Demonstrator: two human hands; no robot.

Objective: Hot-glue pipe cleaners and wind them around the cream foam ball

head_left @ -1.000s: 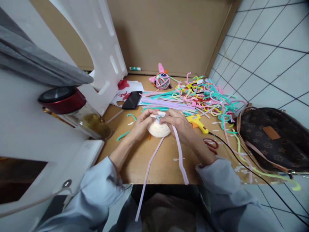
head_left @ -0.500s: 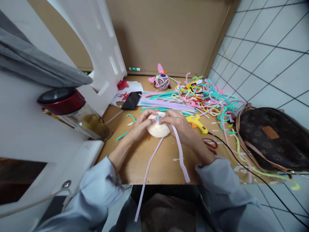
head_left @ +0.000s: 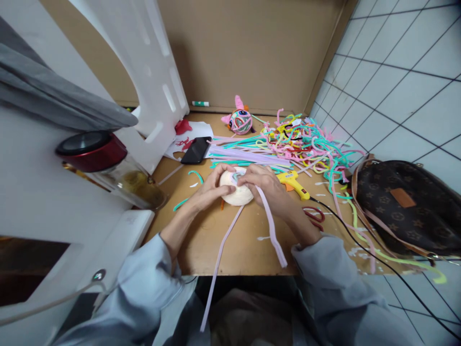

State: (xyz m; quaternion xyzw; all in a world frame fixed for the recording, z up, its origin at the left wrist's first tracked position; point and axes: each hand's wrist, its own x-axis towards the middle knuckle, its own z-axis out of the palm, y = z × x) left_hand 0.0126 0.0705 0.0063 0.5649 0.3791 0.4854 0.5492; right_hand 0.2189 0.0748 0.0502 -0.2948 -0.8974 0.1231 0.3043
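A cream, round, ridged ball (head_left: 237, 195) with a small coloured patch on top is between my hands above the desk. My left hand (head_left: 212, 185) is wrapped round its left side, thumb lying across the front. At the upper right, the bent fingers of my right hand (head_left: 264, 185) press near the patch and grip a lilac pipe cleaner (head_left: 271, 230), whose free end hangs down. Beneath the ball, another lilac pipe cleaner (head_left: 219, 264) runs toward my lap; its upper end is hidden.
Behind my hands lie straight pipe cleaners (head_left: 248, 156), a tangled heap (head_left: 306, 139), a phone (head_left: 196, 150) and a pink-eared ball figure (head_left: 240, 120). Rightward are a yellow glue gun (head_left: 293, 183) with its cord, red-handled scissors (head_left: 315, 216) and a brown bag (head_left: 406, 206). A glass bottle (head_left: 133, 185) stands left.
My left thumb has moved down from the coloured patch to the front of the ball. The hanging end of the lilac pipe cleaner in my right hand has swung slightly right.
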